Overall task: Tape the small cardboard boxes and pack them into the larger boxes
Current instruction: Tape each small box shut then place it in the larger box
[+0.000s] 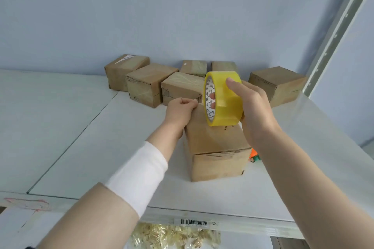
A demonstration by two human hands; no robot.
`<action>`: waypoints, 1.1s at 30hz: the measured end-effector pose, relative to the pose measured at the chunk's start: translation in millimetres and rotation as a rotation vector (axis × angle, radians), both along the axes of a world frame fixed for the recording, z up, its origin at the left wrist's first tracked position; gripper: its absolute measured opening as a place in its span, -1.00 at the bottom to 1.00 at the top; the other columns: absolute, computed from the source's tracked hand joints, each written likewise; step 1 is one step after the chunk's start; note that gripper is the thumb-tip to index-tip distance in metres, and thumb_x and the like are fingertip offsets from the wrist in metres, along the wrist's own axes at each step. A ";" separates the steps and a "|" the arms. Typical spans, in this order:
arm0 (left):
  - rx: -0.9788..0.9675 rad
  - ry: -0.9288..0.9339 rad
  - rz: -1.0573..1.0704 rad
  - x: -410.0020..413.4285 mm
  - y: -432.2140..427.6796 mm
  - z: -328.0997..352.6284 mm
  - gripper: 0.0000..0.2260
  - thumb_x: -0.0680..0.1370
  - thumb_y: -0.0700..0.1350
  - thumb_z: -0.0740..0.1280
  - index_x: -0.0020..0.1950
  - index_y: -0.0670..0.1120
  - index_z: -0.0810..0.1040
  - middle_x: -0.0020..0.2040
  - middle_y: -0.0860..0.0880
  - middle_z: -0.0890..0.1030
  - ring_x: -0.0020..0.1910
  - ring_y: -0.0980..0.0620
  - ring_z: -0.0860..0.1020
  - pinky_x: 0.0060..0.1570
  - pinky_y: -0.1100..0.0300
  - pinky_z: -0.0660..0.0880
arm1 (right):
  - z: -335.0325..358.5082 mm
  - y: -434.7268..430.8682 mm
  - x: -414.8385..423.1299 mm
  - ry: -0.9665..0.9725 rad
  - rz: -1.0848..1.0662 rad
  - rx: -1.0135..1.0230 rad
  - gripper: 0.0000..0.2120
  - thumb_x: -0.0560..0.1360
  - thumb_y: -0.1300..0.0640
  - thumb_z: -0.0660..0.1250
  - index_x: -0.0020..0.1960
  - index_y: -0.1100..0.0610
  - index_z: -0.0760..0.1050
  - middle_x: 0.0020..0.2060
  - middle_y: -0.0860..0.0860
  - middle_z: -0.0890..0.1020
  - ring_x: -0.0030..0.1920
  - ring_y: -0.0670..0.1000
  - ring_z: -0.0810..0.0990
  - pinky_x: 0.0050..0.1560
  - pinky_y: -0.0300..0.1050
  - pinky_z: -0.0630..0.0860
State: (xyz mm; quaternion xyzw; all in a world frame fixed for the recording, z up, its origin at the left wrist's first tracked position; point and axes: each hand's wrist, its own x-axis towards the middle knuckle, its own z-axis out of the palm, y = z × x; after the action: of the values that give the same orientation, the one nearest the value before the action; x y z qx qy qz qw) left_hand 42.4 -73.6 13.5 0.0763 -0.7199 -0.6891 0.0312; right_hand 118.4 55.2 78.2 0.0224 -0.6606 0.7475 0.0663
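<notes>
**Taping in progress: roll in one hand, box on the shelf**

So the right hand (257, 111) has the fat roll of yellow-tinted clear packing tape (224, 99). Its grip is clamped on the roll: thumb over the outer face, fingertips poking through the white printed core. The roll hangs upright just above the far end of the nearest small brown cardboard box (214, 147), which sits closed on the white shelf (81, 127).

The left hand (180, 110) is at that box's far left top corner, fingers curled with thumb against forefinger. Honestly can't tell whether that grip has a tape end in it or nothing at all. There's a white sleeve (139, 176) around that forearm.

Six more small brown boxes (149, 83) are lined up loosely at the back near the pale blue wall (162, 16), several shiny with tape. A little orange-and-green object (254, 156) peeks out just beside the near box's right side.
</notes>
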 end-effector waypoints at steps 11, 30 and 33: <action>-0.337 0.091 -0.074 -17.9 4.7 4.4 -0.84 0.56 -0.11 0.27 -0.03 -0.14 0.61 0.00 -0.10 0.62 0.06 -0.09 0.55 0.08 0.08 0.46 | -9.2 21.5 -5.2 0.101 -0.133 0.306 -0.54 0.55 -0.08 0.23 0.02 0.37 0.49 -0.14 0.32 0.58 -0.21 0.02 0.51 -0.16 -0.08 0.44; -0.761 0.113 -0.300 -56.9 16.3 13.6 -0.70 0.47 -0.06 0.35 -0.47 -0.01 0.57 -0.35 0.00 0.57 -0.06 -0.14 0.57 -0.23 0.19 0.35 | -21.4 14.9 16.8 0.123 -0.089 0.221 -0.64 0.37 -0.18 0.28 -0.24 0.10 0.63 -0.30 -0.01 0.70 -0.22 -0.07 0.65 -0.07 -0.13 0.57; -0.722 0.149 -0.312 -57.2 15.7 12.9 -0.79 0.47 -0.01 0.38 -0.17 -0.15 0.64 -0.03 -0.08 0.64 0.09 -0.10 0.56 -0.01 0.11 0.44 | -16.1 21.5 39.4 0.109 -0.167 0.125 -0.70 0.26 -0.25 0.31 -0.30 -0.06 0.66 -0.42 -0.01 0.68 -0.39 -0.09 0.63 -0.38 -0.21 0.56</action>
State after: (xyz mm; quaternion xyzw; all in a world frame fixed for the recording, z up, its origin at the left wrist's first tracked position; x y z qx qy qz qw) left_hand -14.8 -57.9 26.3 -0.1001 -0.9146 -0.3918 0.0031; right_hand 157.9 76.7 62.0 0.0121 -0.7008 0.6944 0.1628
